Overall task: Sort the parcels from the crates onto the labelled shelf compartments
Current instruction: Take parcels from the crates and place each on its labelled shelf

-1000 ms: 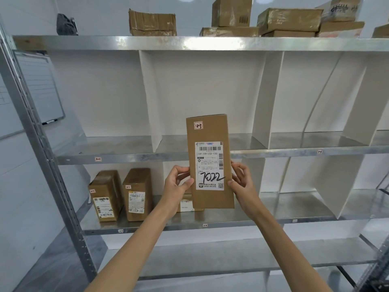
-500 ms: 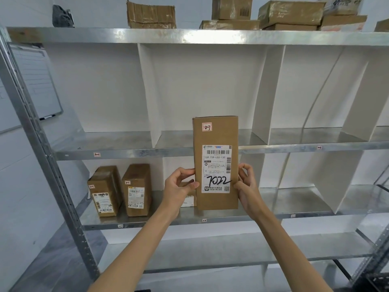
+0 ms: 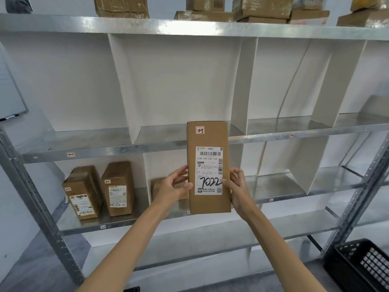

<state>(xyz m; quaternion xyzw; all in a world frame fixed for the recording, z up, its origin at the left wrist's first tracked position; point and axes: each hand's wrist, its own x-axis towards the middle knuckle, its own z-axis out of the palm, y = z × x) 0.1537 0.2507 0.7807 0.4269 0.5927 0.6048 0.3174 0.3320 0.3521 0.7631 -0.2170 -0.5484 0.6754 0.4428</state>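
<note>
1. Tall cardboard parcel (image 3: 208, 167), centre frame, upright before the shelf (image 3: 105, 149); sticker (image 3: 200, 130) reads 2-3.
2. Your left hand (image 3: 173, 186) and right hand (image 3: 239, 189): each grip pinches a lower side edge.
3. Likely light, stiff, smooth; hold lower half, watch top tipping.

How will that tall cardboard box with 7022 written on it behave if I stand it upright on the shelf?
Probably stiff: the cardboard box shows flat faces and crisp edges under the left hand and right hand. Likely fairly light, since fingers alone hold it. Standing tall on its narrow end, it may tip if nudged.
</note>
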